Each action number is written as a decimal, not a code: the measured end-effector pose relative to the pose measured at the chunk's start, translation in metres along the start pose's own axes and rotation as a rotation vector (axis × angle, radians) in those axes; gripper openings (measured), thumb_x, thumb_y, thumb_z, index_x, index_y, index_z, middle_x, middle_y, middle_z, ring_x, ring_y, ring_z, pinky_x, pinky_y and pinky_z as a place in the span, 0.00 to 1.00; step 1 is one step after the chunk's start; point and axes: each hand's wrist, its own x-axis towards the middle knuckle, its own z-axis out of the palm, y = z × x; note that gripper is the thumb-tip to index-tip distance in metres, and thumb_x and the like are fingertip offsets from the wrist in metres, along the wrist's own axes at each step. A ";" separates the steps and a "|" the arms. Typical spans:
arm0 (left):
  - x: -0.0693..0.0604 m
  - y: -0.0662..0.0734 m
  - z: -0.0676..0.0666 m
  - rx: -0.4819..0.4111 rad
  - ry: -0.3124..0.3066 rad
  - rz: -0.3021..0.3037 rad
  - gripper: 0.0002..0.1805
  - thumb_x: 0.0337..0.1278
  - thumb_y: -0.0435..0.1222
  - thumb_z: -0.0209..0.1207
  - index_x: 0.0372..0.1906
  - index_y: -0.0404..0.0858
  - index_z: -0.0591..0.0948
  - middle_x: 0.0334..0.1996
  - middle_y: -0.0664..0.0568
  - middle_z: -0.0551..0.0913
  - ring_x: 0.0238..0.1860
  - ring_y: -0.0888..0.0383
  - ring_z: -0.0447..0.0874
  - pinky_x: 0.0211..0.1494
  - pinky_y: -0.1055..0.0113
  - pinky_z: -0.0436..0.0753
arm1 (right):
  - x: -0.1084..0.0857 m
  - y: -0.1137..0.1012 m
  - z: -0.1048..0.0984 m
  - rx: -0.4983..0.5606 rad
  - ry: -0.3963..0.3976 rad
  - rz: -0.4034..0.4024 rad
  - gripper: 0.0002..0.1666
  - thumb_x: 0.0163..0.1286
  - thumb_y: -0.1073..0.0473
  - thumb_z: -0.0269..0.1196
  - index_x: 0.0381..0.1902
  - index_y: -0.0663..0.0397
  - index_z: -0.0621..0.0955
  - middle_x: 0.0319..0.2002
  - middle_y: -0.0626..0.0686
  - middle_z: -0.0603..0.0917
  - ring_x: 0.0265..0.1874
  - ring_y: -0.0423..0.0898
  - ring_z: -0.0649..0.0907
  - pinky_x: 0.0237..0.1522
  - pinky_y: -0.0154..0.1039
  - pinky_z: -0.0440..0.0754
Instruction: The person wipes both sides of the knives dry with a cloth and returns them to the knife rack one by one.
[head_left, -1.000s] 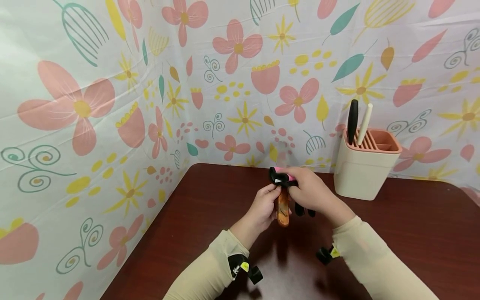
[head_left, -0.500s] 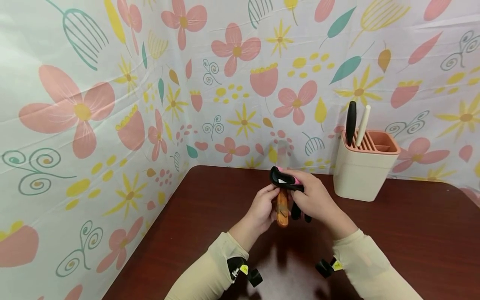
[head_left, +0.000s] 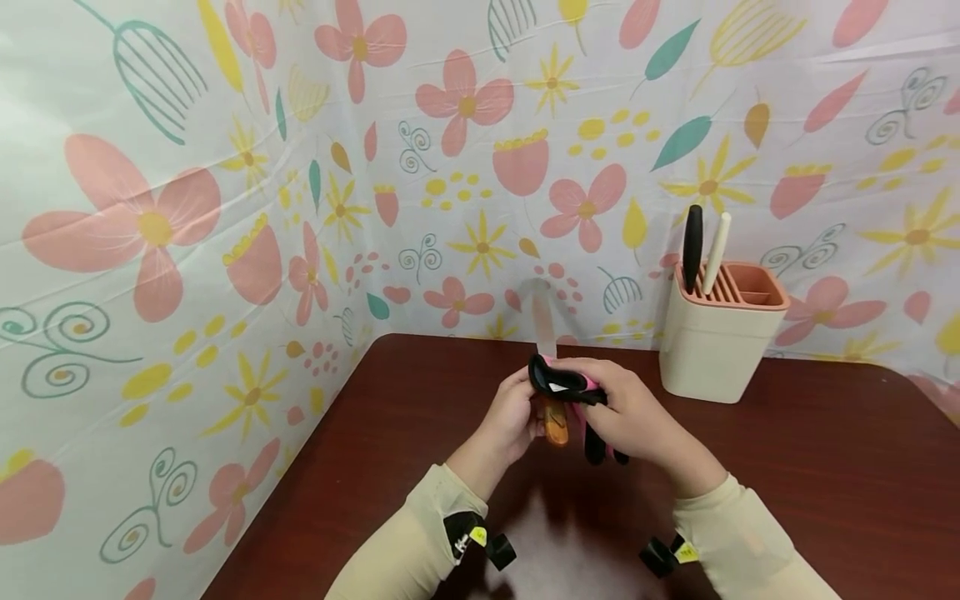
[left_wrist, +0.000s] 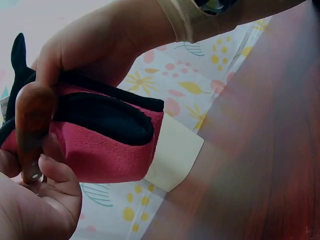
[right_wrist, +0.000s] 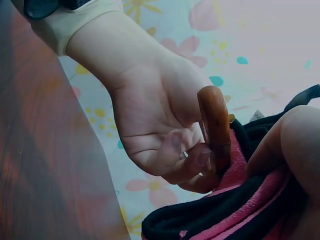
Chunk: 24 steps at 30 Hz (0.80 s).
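In the head view a knife stands roughly upright, its wooden handle (head_left: 556, 427) lower and its pale blade (head_left: 543, 321) rising above a folded pink and black cloth (head_left: 562, 385). My left hand (head_left: 507, 421) grips the handle, its fingers curled round the wood, as the right wrist view also shows on the handle (right_wrist: 216, 120). With my right hand (head_left: 626, 410) I hold the cloth at the lower blade and top of the handle. In the left wrist view the pink cloth (left_wrist: 107, 160) hides the blade.
A cream knife block (head_left: 716, 350) with an orange top stands at the table's back right, holding a black-handled knife (head_left: 693, 248) and a white-handled one (head_left: 717, 252). The dark wooden table (head_left: 420, 400) meets a flowered curtain (head_left: 465, 192) at the back and left.
The cloth and my right hand have come lower, toward the handle. More of the blade shows above the cloth, and less of the handle shows below. My left hand keeps its grip.
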 end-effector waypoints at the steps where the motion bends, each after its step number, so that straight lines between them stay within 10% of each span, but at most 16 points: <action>1: 0.000 0.000 0.000 0.005 -0.002 0.001 0.10 0.75 0.38 0.51 0.46 0.48 0.83 0.17 0.58 0.81 0.14 0.63 0.73 0.17 0.70 0.68 | 0.000 0.000 0.000 -0.002 -0.004 -0.004 0.30 0.70 0.70 0.60 0.67 0.43 0.80 0.64 0.47 0.84 0.64 0.46 0.82 0.64 0.48 0.80; 10: 0.000 0.000 0.000 0.052 -0.063 -0.006 0.09 0.75 0.40 0.53 0.51 0.47 0.82 0.16 0.57 0.81 0.14 0.63 0.79 0.17 0.70 0.72 | -0.004 -0.001 -0.006 0.001 -0.056 0.014 0.34 0.66 0.73 0.59 0.67 0.42 0.80 0.63 0.46 0.84 0.63 0.47 0.82 0.62 0.52 0.81; 18: 0.002 0.000 -0.005 0.047 0.024 -0.009 0.27 0.78 0.40 0.50 0.76 0.43 0.68 0.29 0.58 0.82 0.22 0.66 0.77 0.22 0.72 0.75 | -0.009 -0.011 -0.012 0.012 -0.163 -0.092 0.31 0.63 0.74 0.62 0.63 0.47 0.83 0.59 0.44 0.86 0.58 0.41 0.84 0.59 0.41 0.83; 24: 0.003 0.000 -0.003 0.051 0.042 0.028 0.23 0.81 0.39 0.46 0.73 0.38 0.70 0.36 0.53 0.80 0.30 0.66 0.82 0.31 0.72 0.83 | -0.015 -0.020 -0.019 0.015 -0.255 -0.082 0.33 0.61 0.75 0.60 0.60 0.42 0.83 0.56 0.39 0.86 0.55 0.36 0.84 0.59 0.38 0.82</action>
